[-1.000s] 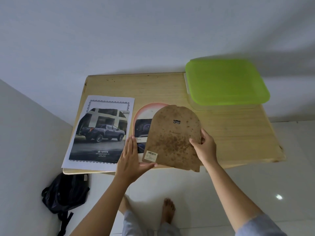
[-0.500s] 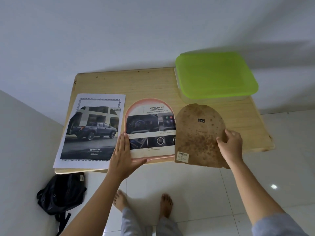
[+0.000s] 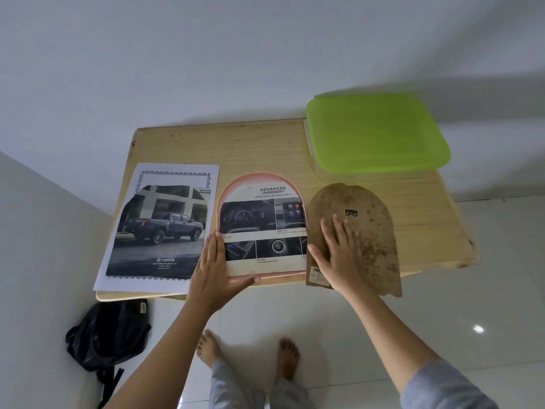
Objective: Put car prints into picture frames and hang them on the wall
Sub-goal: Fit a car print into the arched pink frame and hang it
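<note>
Observation: a wooden table (image 3: pixel 265 149) stands against a white wall, centre of frame. Three task items lie along its near edge.

- Left: a truck print (image 3: pixel 159 225), loose, flat, printed side up, just beside the frame.
- Centre: an arched frame (image 3: pixel 262 176) with a pink rim. A dashboard print (image 3: pixel 262 225) lies inside the rim, printed side up. Whether glass covers it cannot be told.
- Right: a brown, stained backing board (image 3: pixel 371 231), out of the frame and flat. Its left edge touches the frame, and its lower end overhangs the table edge.

Hands: the left hand (image 3: pixel 215 270) rests on the frame's lower left corner, with fingers straight along the side and thumb along the bottom rim. It is laid on, not clamped. The right hand (image 3: pixel 339 252) lies flat on the backing board with fingers spread, pressing and gripping nothing.

Other items: a box with a green lid (image 3: pixel 374 131) sits at upper right, and a black bag (image 3: pixel 109 332) lies on the floor at lower left.

Assessment: the step in hand appears to be setting the backing aside so the print can be seated.

Recommendations:
- Slide the board further onto the table before letting go, because the overhang invites a tip.
- Keep the left hand steadying the frame.
- Square the print's straight bottom edge to the rim.
- Check that the arch clears evenly on both sides.
- Only then lower the backing on, hanger end toward the arch.
</note>
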The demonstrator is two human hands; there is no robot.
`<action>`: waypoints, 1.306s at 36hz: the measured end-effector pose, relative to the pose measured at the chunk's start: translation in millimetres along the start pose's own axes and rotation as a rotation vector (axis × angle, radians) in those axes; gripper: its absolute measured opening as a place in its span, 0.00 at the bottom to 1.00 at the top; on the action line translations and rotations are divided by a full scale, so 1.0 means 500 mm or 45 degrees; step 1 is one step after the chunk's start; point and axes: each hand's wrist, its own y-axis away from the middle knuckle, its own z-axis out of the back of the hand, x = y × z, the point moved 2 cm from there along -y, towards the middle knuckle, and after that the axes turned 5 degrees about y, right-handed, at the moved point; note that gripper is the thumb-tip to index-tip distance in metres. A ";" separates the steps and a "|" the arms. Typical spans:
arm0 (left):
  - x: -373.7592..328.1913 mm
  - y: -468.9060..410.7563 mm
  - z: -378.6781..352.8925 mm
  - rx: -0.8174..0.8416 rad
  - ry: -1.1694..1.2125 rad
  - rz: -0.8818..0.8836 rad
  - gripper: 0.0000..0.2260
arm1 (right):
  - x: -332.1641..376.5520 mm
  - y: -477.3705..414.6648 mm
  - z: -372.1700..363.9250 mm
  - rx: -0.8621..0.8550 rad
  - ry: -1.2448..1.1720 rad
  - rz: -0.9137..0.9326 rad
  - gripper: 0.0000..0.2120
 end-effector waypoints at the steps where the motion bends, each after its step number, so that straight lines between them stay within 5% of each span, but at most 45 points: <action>1: 0.000 0.000 0.000 0.003 0.001 -0.001 0.57 | -0.007 0.002 -0.001 -0.004 0.007 0.003 0.35; 13: 0.000 0.000 0.004 0.005 0.028 -0.005 0.57 | -0.058 -0.004 0.005 0.086 0.033 0.136 0.40; 24: -0.005 0.002 0.010 0.013 0.046 0.006 0.58 | 0.016 -0.008 0.031 -0.104 -0.370 0.056 0.20; 31: -0.008 0.004 0.008 0.000 0.003 -0.013 0.56 | 0.151 0.008 0.009 0.000 -0.500 0.134 0.24; 38: -0.007 0.006 -0.001 -0.052 0.048 -0.025 0.55 | 0.186 -0.020 -0.032 0.047 -0.325 -0.089 0.32; 47: -0.003 0.004 -0.004 -0.056 0.056 -0.049 0.54 | 0.209 -0.029 -0.030 -0.089 -0.223 -0.173 0.33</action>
